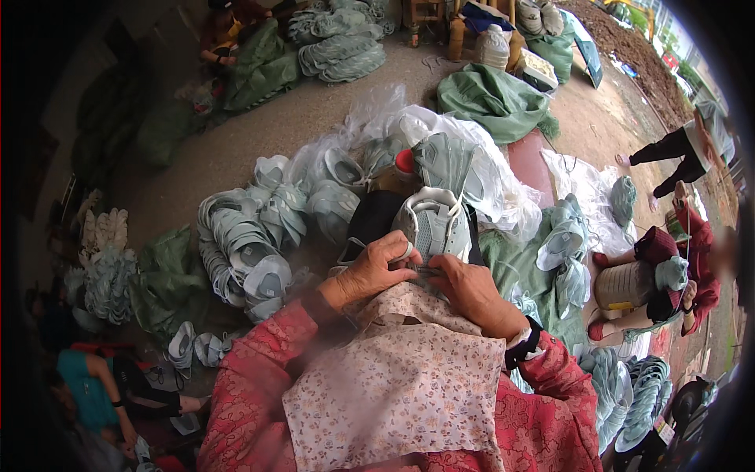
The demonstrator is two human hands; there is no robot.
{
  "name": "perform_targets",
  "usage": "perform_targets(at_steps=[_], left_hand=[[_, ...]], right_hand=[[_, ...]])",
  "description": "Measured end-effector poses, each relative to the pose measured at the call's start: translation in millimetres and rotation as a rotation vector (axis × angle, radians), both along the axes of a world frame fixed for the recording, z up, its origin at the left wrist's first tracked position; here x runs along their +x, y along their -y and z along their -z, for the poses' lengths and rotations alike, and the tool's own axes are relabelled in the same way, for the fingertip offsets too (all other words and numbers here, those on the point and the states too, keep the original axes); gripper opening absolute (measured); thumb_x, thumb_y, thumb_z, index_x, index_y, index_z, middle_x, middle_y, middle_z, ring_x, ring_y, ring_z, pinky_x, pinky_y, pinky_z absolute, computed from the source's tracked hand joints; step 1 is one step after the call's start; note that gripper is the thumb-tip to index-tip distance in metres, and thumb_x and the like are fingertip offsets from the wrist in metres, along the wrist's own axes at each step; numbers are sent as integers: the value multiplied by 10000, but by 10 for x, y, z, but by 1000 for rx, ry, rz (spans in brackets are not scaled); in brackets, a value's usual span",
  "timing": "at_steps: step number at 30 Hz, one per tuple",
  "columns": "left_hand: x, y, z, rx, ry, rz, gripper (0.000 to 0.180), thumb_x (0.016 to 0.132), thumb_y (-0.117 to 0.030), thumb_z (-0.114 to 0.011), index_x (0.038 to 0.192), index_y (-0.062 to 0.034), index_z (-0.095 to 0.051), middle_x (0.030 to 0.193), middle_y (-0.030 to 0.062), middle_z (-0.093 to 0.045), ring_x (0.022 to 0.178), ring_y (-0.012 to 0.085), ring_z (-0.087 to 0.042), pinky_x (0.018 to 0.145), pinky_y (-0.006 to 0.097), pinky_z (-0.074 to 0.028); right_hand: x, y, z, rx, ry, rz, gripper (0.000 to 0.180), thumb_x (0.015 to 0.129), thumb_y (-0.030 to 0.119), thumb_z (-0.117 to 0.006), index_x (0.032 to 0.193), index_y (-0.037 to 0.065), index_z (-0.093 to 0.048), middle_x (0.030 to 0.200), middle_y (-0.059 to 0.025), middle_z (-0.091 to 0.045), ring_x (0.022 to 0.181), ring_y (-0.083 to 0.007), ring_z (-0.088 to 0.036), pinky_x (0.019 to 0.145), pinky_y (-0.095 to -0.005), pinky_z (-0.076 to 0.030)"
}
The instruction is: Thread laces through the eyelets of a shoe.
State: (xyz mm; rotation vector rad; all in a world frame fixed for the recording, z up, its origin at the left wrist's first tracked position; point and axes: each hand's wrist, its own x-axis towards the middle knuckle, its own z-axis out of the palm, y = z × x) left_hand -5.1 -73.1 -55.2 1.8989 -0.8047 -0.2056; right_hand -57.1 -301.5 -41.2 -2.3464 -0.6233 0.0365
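A pale grey-green shoe upper [429, 223] with white edging lies over my dark-clothed lap, a white loop standing at its far side. My left hand [371, 271] is closed in a pinch at the upper's near end, and a pale band circles one of its fingers. Close beside it, my right hand [474, 293] pinches the same near end with bent fingers. The fingertips almost meet. Whether they also grip a lace there is too small to tell. Below them a floral apron [393, 393] covers my front.
Stacked shoe uppers [236, 236] lie left of my lap, with more on clear plastic sheeting [503, 189] ahead. Green sacks [491, 102] stand farther off. At right a person in red [696, 259] sits by a woven stool; another person [692, 145] is behind. A teal-shirted person [90, 385] is at lower left.
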Motion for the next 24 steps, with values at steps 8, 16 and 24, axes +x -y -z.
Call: perform_targets(at_steps=[8, 16, 24], left_hand=[[27, 19, 58, -11, 240, 24, 190, 742, -39, -801, 868, -23, -660, 856, 55, -529, 723, 186, -595, 663, 314, -493], [-65, -125, -75, -29, 153, -127, 123, 778, -17, -776, 808, -29, -658, 827, 20, -547, 763, 160, -584, 706, 305, -477], [218, -2534, 391, 122, 358, -1042, 127, 815, -108, -766, 889, -31, -695, 1192, 75, -561, 1043, 176, -584, 819, 266, -492]], right_hand=[[78, 16, 156, 251, -63, -62, 107, 899, 58, -657, 994, 29, -615, 895, -139, -642, 787, -307, -652, 715, -354, -507], [-43, 103, 116, 367, -323, 106, 228, 890, 122, -707, 1068, 43, -589, 941, -146, -674, 850, -297, -677, 756, -367, -517], [-282, 622, 97, 202, -485, 94, 208, 896, 152, -736, 929, -25, -632, 785, -16, -626, 747, -101, -596, 662, -275, -494]])
